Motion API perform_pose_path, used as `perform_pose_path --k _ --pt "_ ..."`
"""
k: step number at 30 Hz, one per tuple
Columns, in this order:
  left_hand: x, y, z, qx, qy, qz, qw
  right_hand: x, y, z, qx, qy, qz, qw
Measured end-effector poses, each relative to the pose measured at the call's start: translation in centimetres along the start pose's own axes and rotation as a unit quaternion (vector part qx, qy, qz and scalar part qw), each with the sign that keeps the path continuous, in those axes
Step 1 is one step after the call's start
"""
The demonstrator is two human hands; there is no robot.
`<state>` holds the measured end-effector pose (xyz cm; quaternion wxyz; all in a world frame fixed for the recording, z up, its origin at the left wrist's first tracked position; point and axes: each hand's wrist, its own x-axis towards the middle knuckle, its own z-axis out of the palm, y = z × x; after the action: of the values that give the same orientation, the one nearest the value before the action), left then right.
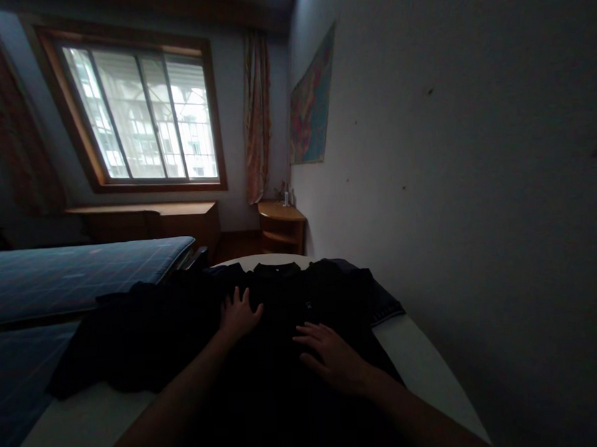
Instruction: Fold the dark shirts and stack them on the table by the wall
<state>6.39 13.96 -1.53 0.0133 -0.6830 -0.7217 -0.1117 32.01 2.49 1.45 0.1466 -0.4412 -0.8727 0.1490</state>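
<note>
Shirt (280, 364), dark and collar away from me, lies spread on the round, pale table (429, 370) in my head view. I see the left hand (240, 314) over its upper chest, palm down with fingers spread, gripping nothing that I can make out. The right hand (330, 352) is lower and well apart from it, fingers stretched out and loosely open, just below a small chest mark (309, 304); I see nothing in its grasp either. Whether the palms press the fabric I can't tell in this dim light. On the right, a sleeve (387, 305) with a pale-edged cuff reaches toward the table's rim. More dark cloth (119, 346) runs out to the left; I can't tell if it belongs to the same garment. Beyond it I have a blue checked mattress (91, 274).
</note>
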Motion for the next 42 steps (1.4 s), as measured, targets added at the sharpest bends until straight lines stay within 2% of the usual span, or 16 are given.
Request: perform_pose_path --k 5,9,12,15,18,22,24,26,29,31,33,36,39,42 --pt "2.5 -0.7 -0.9 -0.004 -0.032 -0.049 0.998 -1.8 0.4 -0.6 0.007 -0.001 0.007 1.0" --pt "3.0 0.5 -1.0 -0.002 -0.035 -0.04 0.999 -1.3 0.2 -1.2 -0.007 0.022 0.008 1.0" --pt "2.6 2.6 -0.5 -0.002 -0.022 -0.002 1.0 1.2 -0.1 -2.5 -0.038 0.023 0.029 0.999" --pt "2.0 4.7 0.3 -0.01 -0.013 0.031 0.999 5.2 0.3 -4.2 -0.076 0.027 0.084 0.993" --pt "1.6 5.6 1.1 -0.013 -0.001 0.047 0.999 9.3 1.5 -4.7 -0.076 0.083 0.135 0.985" --pt "1.4 5.0 1.4 -0.017 0.006 0.067 0.998 12.1 3.3 -2.6 0.019 0.206 0.155 0.966" --pt "1.4 4.4 1.3 -0.018 0.008 0.085 0.996 12.1 4.0 -1.3 0.027 0.258 0.126 0.957" --pt "1.6 3.9 1.4 -0.022 0.009 0.101 0.995 11.4 4.8 -0.9 0.004 0.283 0.093 0.955" --pt "1.8 3.6 1.5 -0.035 0.005 0.104 0.994 10.0 6.6 -2.6 -0.035 0.332 0.102 0.937" --pt "1.8 3.6 1.6 -0.043 0.004 0.101 0.994 8.9 8.1 -4.6 -0.063 0.38 0.157 0.91" --pt "1.8 3.6 1.7 -0.047 0.005 0.099 0.994 7.6 9.7 -6.5 -0.102 0.411 0.256 0.869" --pt "1.7 3.6 1.7 -0.048 0.009 0.096 0.994 5.6 11.7 -7.9 -0.115 0.415 0.397 0.81" --pt "1.5 3.6 1.6 -0.049 0.015 0.098 0.994 4.6 12.9 -7.9 -0.089 0.384 0.462 0.794" --pt "1.5 3.5 1.6 -0.05 0.02 0.102 0.993 4.4 13.8 -7.8 -0.037 0.386 0.471 0.793"
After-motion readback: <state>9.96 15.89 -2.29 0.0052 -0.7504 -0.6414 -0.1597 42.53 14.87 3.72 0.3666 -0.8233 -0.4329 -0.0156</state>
